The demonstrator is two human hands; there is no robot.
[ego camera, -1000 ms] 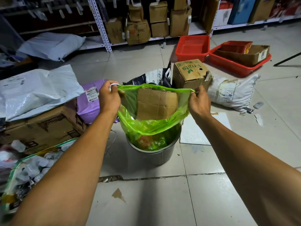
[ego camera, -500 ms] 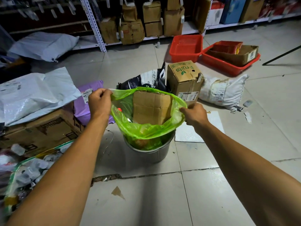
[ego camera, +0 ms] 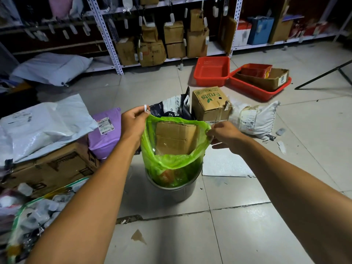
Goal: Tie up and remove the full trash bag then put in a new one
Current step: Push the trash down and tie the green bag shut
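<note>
A translucent green trash bag sits in a round metal bin on the tiled floor, its top pulled up above the rim. A flattened cardboard box stands upright inside it, with other rubbish below. My left hand pinches the bag's upper left edge. My right hand pinches the upper right edge, its lower fingers spread. The bag's mouth hangs open between them.
A "Fruits" carton, a dark printed pouch and a white sack lie behind the bin. Purple parcel, white mailers and a big cardboard box crowd the left. Red baskets and shelving stand further back.
Both hands have moved closer together, narrowing the bag's mouth, and the bag's top has been lifted higher above the bin. The camera has tilted up slightly.
</note>
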